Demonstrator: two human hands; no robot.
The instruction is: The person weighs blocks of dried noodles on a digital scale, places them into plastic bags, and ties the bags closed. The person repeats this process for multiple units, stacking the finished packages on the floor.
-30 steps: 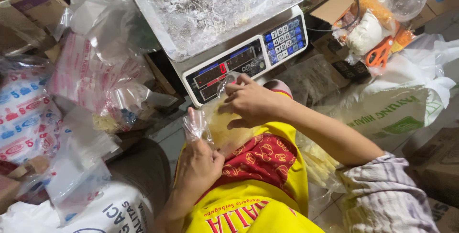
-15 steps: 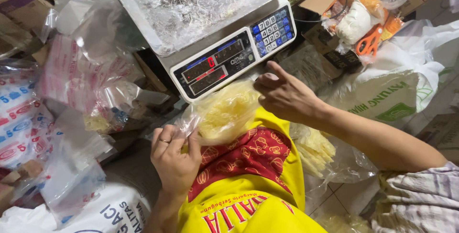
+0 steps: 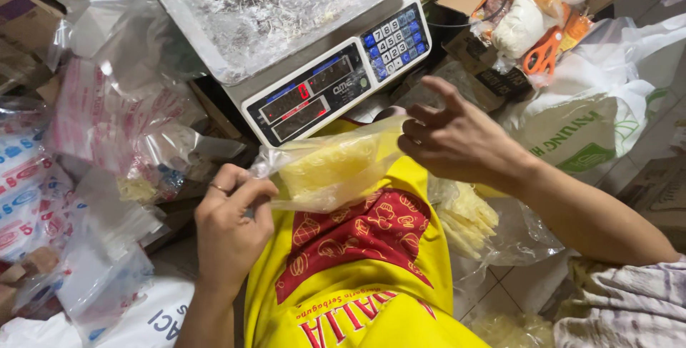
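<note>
Between both hands stretches a small clear plastic bag (image 3: 336,169) filled with pale yellow noodles. My left hand (image 3: 232,223) pinches its left end. My right hand (image 3: 457,141) grips the right end with thumb and forefinger, the other fingers spread. The bag hovers over a large yellow sack with a red panel (image 3: 357,269), directly below the digital scale (image 3: 321,91). The scale's tray (image 3: 286,5) is lined with crinkled clear plastic and holds only crumbs.
A heap of clear and printed plastic bags (image 3: 107,119) lies to the left. More yellow noodles in plastic (image 3: 468,219) sit right of the sack. Orange scissors (image 3: 543,51) and tied bags rest in a box at upper right, beside a white sack (image 3: 579,133).
The hands have drawn apart, pulling the bag's mouth taut and flat. My right hand moved right and opened its fingers. The view has shifted so the scale sits further right.
</note>
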